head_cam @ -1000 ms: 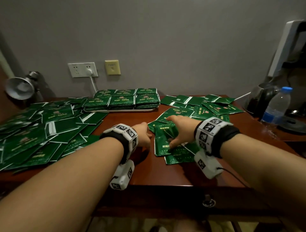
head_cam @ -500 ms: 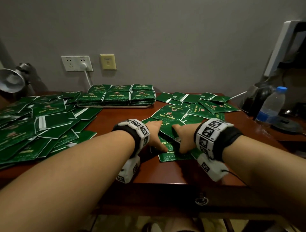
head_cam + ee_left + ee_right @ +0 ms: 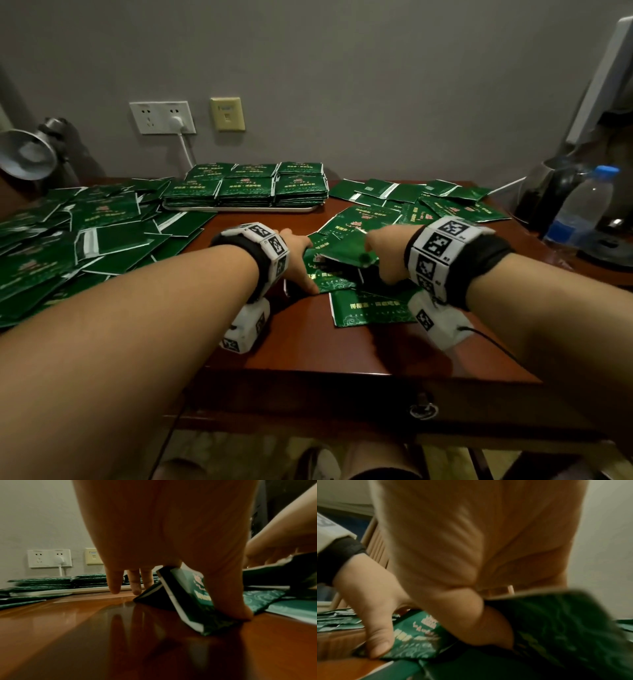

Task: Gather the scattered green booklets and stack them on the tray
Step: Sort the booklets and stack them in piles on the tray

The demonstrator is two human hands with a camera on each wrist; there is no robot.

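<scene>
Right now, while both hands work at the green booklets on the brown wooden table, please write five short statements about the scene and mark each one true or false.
1. The flat metal tray already carries stacks of green booklets. True.
2. The left hand rests on the tray. False: it holds booklets near the table's middle.
3. A clear plastic water bottle with a blue cap stands at the right. True.
4. The white wall socket has nothing plugged in. False: a white plug sits in it.
5. The right hand grips a green booklet. True.

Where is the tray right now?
In the head view the tray sits at the desk's far edge, left of centre, below the wall socket, bearing stacked green booklets.
</scene>
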